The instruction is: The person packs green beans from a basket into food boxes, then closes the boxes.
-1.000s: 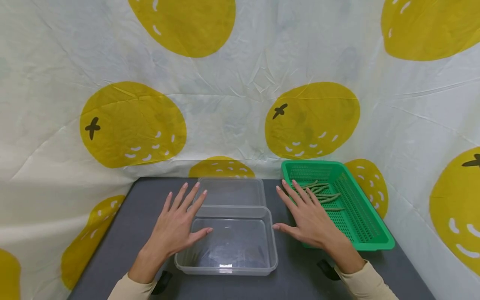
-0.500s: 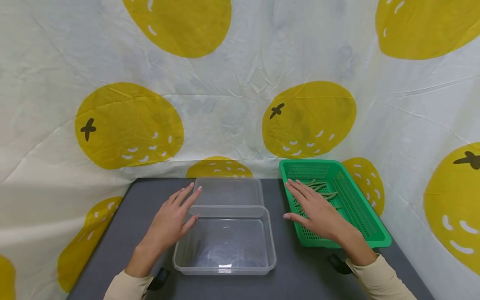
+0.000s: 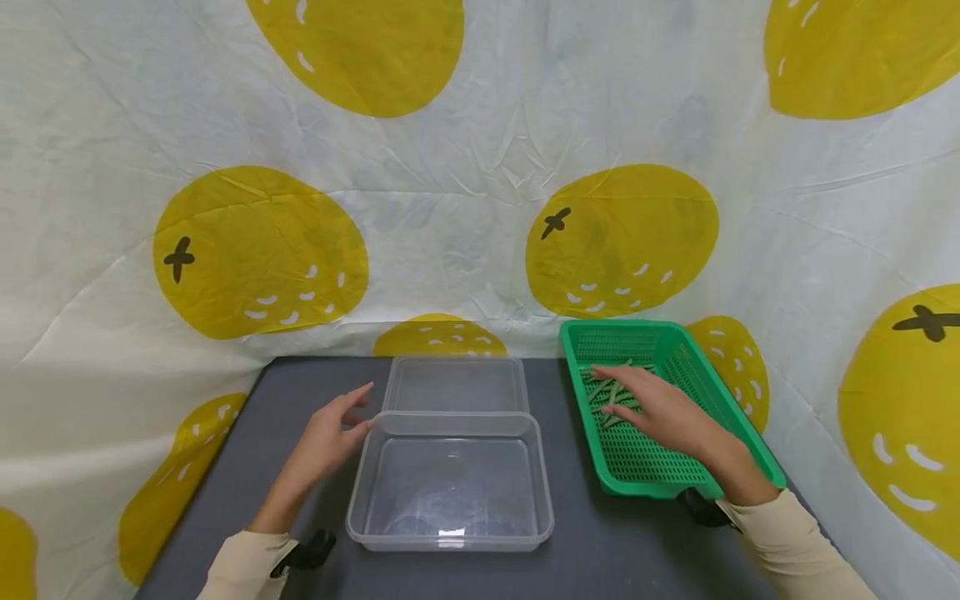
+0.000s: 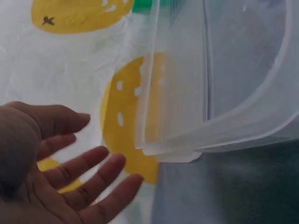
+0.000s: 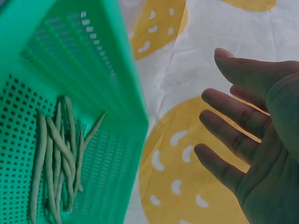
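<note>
My left hand (image 3: 327,436) hovers by the back left corner of a clear plastic container (image 3: 453,542), its fingers loosely bent and holding nothing. In the left wrist view the fingers (image 4: 96,184) stand apart from the container's rim (image 4: 152,144). Over the green basket (image 3: 738,400) is my right hand (image 3: 663,414), fingers loosely extended with nothing between them. Several green beans (image 3: 617,398) lie in the basket, partly covered by that hand in the head view. The right wrist view shows the beans (image 5: 60,163) piled together on the perforated bottom, apart from the hand (image 5: 252,135).
Behind the container lies a flat clear lid (image 3: 457,383) on the dark table (image 3: 592,550). A white curtain (image 3: 450,250) printed with yellow fruit hangs behind and along both sides. The basket stands to the container's right, near the table's right edge.
My right hand has moved right, further over the basket, turning its palm sideways. The left hand has lowered and drawn left beside the container, fingers less spread.
</note>
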Demonstrator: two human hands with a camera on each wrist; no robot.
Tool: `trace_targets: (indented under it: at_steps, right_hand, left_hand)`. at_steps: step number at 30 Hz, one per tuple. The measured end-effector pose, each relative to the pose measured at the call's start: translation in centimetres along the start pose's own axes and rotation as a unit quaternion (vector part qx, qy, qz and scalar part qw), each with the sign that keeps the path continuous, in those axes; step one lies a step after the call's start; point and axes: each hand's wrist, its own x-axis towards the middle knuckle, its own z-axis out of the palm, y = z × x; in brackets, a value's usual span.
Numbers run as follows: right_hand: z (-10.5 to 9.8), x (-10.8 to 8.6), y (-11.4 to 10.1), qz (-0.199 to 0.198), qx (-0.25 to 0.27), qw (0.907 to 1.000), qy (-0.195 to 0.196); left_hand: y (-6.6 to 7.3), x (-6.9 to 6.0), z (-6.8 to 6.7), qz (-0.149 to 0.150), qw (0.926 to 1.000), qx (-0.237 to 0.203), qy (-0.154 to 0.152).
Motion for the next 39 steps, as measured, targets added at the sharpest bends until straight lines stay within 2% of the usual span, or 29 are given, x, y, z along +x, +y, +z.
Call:
trace_targets:
  at_steps: [3,6,9,14,22,28,34,39]
  right_hand:
    - [-0.3,0.3,1.0,-0.005,0.003,1.0000,-0.004]
    - [-0.5,0.5,2.0,-0.009,0.014,0.9998,-0.007]
    - [-0.7,0.6,2.9,-0.013,0.030,0.9994,-0.011]
    - [-0.6,0.8,4.7,-0.011,0.039,0.9989,-0.025]
    - [0.1,1.3,7.8,-0.010,0.052,0.9967,-0.061]
    - [0.5,1.6,9.6,0.001,0.064,0.9927,-0.102]
    - [0.9,1.7,11.0,0.015,0.100,0.9849,-0.140]
    - [1.8,1.7,12.3,0.022,0.115,0.9805,-0.157]
  left_hand:
    - [-0.5,0.0,-0.2,-0.065,0.9964,-0.046,-0.029]
    - [-0.8,-0.1,-0.2,-0.127,0.9862,-0.086,-0.062]
    - [-1.3,-0.1,0.1,-0.164,0.9762,-0.120,-0.078]
    - [-1.9,-0.1,0.6,-0.203,0.9613,-0.169,-0.077]
    - [-3.0,0.2,1.2,-0.247,0.9429,-0.210,-0.074]
    - [-3.7,0.4,1.5,-0.271,0.9291,-0.241,-0.073]
    - [-4.1,0.5,1.6,-0.274,0.9266,-0.246,-0.075]
    - [-4.2,0.5,1.6,-0.276,0.9244,-0.252,-0.078]
